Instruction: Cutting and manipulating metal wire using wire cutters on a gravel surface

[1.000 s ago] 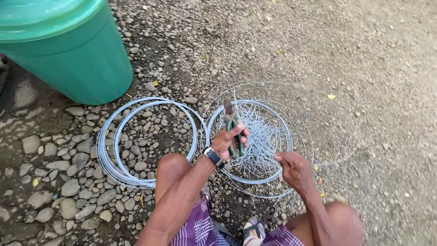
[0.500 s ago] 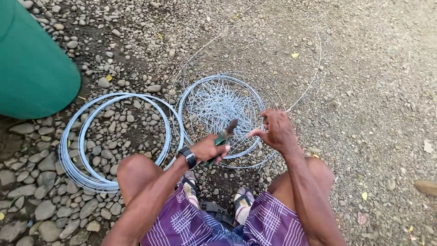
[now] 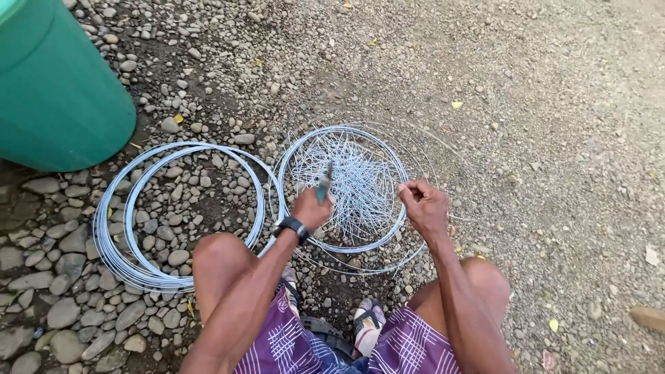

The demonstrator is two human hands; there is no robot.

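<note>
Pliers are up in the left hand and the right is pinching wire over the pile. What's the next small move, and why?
Probably bring the green-handled pliers across to the thin grey wire strand pinched in the right hand and close them on it. The left hand holds the tool raised over the pile of short cut wire pieces, apart from the right hand; I cannot trace the strand between them.

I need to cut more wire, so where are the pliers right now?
In the head view, the pliers are gripped in the left hand, pointing up over the wire coil filled with cut wire pieces.
</note>
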